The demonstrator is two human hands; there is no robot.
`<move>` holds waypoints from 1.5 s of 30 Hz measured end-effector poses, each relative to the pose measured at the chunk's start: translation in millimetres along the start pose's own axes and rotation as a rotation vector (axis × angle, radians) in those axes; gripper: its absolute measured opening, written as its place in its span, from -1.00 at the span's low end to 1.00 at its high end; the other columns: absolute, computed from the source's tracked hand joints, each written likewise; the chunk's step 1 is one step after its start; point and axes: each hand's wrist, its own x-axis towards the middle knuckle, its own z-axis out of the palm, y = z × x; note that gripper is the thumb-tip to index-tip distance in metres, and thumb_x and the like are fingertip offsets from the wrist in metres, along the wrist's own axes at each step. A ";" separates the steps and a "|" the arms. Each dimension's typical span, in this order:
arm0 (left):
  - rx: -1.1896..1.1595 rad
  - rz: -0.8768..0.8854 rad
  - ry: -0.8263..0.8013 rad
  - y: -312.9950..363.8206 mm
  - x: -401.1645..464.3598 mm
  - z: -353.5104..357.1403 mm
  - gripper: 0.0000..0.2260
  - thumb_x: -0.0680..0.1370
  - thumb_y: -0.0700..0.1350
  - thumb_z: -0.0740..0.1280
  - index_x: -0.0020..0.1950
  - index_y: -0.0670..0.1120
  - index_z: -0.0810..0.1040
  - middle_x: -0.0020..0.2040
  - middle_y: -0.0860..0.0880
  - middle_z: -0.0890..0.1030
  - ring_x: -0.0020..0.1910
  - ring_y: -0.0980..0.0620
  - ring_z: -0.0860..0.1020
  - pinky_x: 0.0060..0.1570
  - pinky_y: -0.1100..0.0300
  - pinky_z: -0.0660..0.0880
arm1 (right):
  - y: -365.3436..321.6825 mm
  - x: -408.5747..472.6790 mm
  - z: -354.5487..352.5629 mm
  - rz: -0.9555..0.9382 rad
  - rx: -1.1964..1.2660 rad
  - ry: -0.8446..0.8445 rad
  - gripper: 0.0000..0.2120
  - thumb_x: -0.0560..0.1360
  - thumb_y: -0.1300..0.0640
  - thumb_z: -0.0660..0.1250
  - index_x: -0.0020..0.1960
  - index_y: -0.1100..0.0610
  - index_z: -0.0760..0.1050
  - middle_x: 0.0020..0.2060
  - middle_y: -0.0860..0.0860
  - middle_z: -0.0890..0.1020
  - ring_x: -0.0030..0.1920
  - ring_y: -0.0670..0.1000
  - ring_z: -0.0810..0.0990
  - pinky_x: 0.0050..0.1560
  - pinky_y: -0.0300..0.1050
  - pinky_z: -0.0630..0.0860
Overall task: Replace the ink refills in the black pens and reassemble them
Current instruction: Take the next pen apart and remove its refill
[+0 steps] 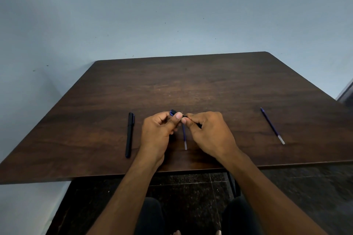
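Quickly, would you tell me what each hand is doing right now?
Left hand: closed on the pen.
Right hand: closed, pinching the same pen.

Left hand (159, 129), right hand (207, 129) pinched together

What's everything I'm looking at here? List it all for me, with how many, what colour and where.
table: one, dark brown wood grain, fills the middle of the view, set against the wall
wall: one, pale blue-grey, behind the table
floor: dark speckled tiles, under the table's near edge
capped pen: one, black, lying on the table left of the hands
loose refill: one, blue with a clear end, lying on the table at the right
refill between the hands: one, blue with a clear end
pen part: one, black and blue, in the left hand
left hand: one, bare, gripping the pen part
right hand: one, bare, fingertips meeting the left hand's
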 end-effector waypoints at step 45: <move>1.166 0.006 -0.064 23.3 58.4 79.1 -0.57 0.51 0.26 0.41 -0.22 -0.12 0.69 -0.27 -0.10 0.68 -0.12 -0.09 0.65 -0.02 -0.04 0.63 | 41.5 -42.8 -49.2 0.480 1.065 0.149 -0.88 0.57 0.34 0.37 0.03 0.36 0.66 -0.31 0.15 0.63 -0.38 0.02 0.56 -0.38 -0.10 0.57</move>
